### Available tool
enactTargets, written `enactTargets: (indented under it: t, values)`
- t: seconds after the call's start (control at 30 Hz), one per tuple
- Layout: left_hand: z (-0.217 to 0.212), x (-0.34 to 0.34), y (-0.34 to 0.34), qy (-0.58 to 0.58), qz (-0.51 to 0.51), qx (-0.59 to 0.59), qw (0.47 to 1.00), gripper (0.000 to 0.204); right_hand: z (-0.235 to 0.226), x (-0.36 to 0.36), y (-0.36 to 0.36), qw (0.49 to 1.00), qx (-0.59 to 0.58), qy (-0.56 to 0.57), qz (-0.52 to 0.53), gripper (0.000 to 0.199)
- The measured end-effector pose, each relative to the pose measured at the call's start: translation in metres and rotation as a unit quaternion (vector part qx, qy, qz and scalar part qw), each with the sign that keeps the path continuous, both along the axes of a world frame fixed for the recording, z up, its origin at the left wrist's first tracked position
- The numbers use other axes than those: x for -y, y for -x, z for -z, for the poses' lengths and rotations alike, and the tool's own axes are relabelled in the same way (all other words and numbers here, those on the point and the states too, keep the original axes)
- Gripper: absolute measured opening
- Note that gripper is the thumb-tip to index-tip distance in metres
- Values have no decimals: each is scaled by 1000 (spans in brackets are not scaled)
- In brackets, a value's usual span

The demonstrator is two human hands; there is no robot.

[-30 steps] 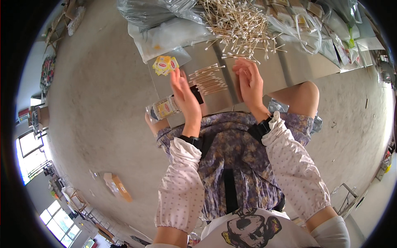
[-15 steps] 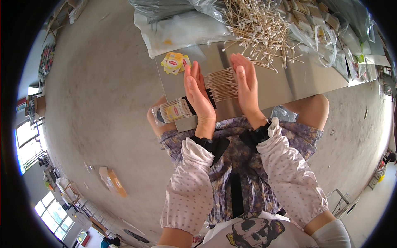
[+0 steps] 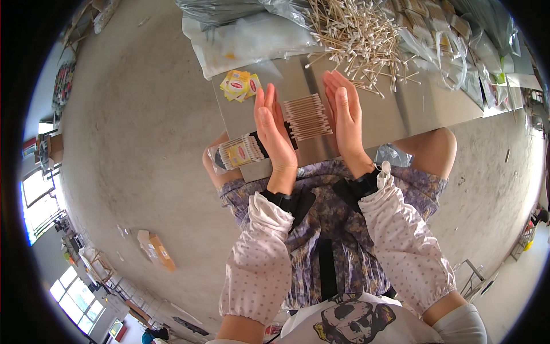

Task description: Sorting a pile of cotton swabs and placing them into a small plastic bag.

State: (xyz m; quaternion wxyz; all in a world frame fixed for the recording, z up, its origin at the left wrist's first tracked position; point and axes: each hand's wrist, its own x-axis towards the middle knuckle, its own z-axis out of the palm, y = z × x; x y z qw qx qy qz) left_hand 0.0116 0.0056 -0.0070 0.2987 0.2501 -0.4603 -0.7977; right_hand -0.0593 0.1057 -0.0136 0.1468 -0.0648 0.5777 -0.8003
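Observation:
A neat row of cotton swabs lies side by side on the metal tabletop, between my two hands. Edge-on at its left end stands my left hand, fingers stretched out, partly over a black strip. On the other side, my right hand is also stretched out flat, with a small gap between it and the swab tips. Neither hand grips anything. A clear packet of swabs with a yellow label lies left of my left hand, at the table's near-left edge; the black piece beside it is partly hidden by that hand.
A large loose heap of cotton swabs covers the back of the table. Yellow label cards lie at the left. Plastic sheeting spreads over the back left, and bundled swabs in bags sit at the back right.
My right hand has moved slightly right, away from the swab tips it was against. The swab row stays in place, and my left hand has barely moved.

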Motion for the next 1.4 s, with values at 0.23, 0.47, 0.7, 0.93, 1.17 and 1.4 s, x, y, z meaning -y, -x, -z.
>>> enactTargets:
  t: [0.23, 0.47, 0.7, 0.93, 1.17, 1.4]
  values:
    - [-2, -14, -3, 61, -1, 48, 997, 70, -3, 8, -21, 999, -19, -26, 1, 49]
    - [-2, -17, -4, 43, -37, 27, 998, 69, -2, 2, -18, 999, 26, 21, 37, 48]
    - [-7, -26, -9, 125, -13, 53, 991, 67, 0, -7, -16, 998, 41, 25, 38, 49]
    - [5, -36, -46, 692, 206, 295, 626, 93, 7, -48, -2, 996, 49, 50, 53, 42]
    - [12, -39, -42, 725, 183, 282, 601, 104, 11, -68, -8, 984, -74, -158, -29, 18]
    - [12, -36, -43, 733, 177, 280, 594, 112, -3, -77, 8, 975, 21, -175, -137, 16]
